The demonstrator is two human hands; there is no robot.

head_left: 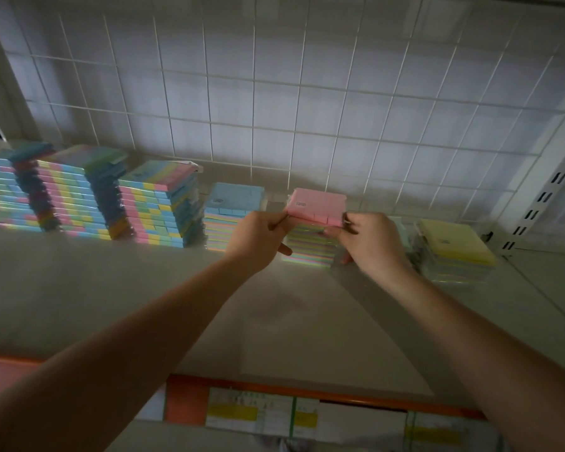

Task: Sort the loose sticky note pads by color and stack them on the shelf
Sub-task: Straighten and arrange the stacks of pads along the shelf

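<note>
A pink sticky note pad [317, 205] sits on top of a stack of pastel striped pads [309, 247] in the middle of the white shelf [111, 288]. My left hand [258, 238] pinches the pad's left front corner. My right hand [371, 241] grips its right front corner, fingers curled round the edge. A stack topped by a blue pad [235, 197] stands just to the left. A stack topped by a yellow pad [450, 244] stands to the right.
Tall stacks of multicolour pads [160, 203] fill the shelf's left side. A white wire grid [274, 93] backs the shelf, with a slotted upright [548, 190] at the right. An orange price rail with labels [274, 409] runs along the front edge.
</note>
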